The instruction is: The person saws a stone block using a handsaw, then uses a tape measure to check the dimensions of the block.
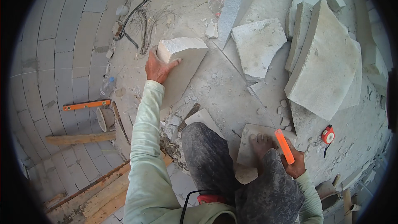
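My left hand (pixel 159 66) grips the upper left corner of a pale stone-like block (pixel 182 72), upright on the dusty ground left of centre. My right hand (pixel 294 161) is closed on the orange handle of a long, thin saw (pixel 284 145); its blade runs up and left past a broken slab (pixel 257 45). My bare foot (pixel 261 143) rests on a flat slab piece (pixel 248 132), beside my right hand, between my bent legs. A red tape measure (pixel 328 135) lies to the right of that hand.
Broken slabs (pixel 319 66) stack at right. An orange level (pixel 86 103), wooden planks (pixel 81 139) and a plastic bottle (pixel 107 86) lie left, near the block wall (pixel 58 54). Tangled wires (pixel 141 25) and a red-labelled bottle (pixel 216 2) lie at the top. Rubble is scattered around.
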